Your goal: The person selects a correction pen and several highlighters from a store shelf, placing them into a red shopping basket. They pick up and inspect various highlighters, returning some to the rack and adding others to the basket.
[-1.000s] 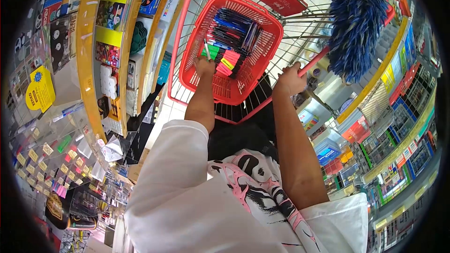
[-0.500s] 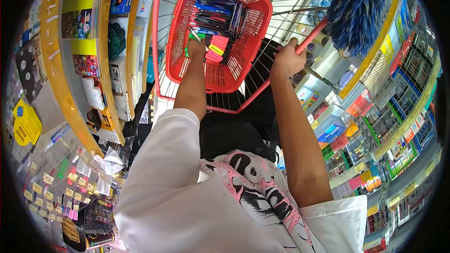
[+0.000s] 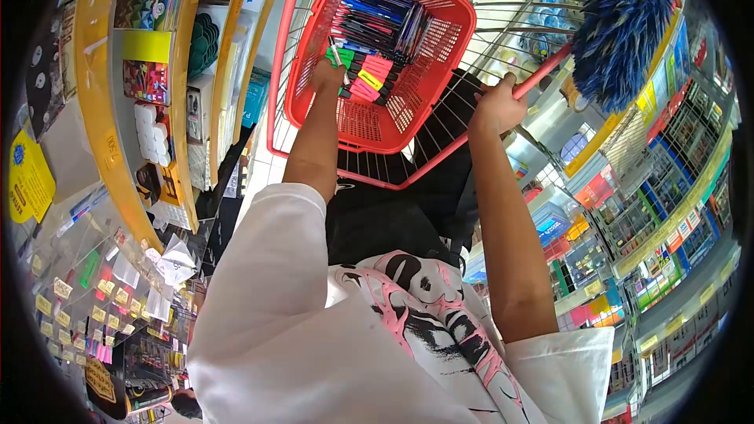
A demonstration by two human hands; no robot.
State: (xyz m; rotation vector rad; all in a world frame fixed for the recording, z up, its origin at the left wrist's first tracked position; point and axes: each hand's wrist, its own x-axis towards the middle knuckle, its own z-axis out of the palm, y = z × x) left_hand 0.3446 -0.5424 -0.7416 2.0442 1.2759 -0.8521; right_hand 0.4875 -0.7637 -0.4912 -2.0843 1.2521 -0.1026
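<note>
A red plastic basket (image 3: 428, 115) sits in a wire shopping cart (image 3: 369, 165). Inside it lie many pens (image 3: 377, 19) with dark and blue barrels, plus a cluster of pink highlighters (image 3: 378, 67) with black caps. Green highlighters (image 3: 345, 58) lie beside these, at the basket's left. My left hand (image 3: 327, 78) reaches into the basket with its fingers closed on a slim white marker (image 3: 336, 52); its fingertips are partly hidden. My right hand (image 3: 500, 107) is wrapped round the cart's red rail (image 3: 542, 72).
A fluffy blue duster (image 3: 624, 31) rises at the cart's upper right. Shelves with yellow edges (image 3: 102, 102) hold notebooks and boxes close on the left. Goods racks (image 3: 667, 172) line the right. A clear pen display (image 3: 102, 282) with price tags stands at lower left.
The cart and basket have shifted slightly right and up in view, along with the duster. My left hand still holds the white marker, which now points more upright. My right hand stays on the rail.
</note>
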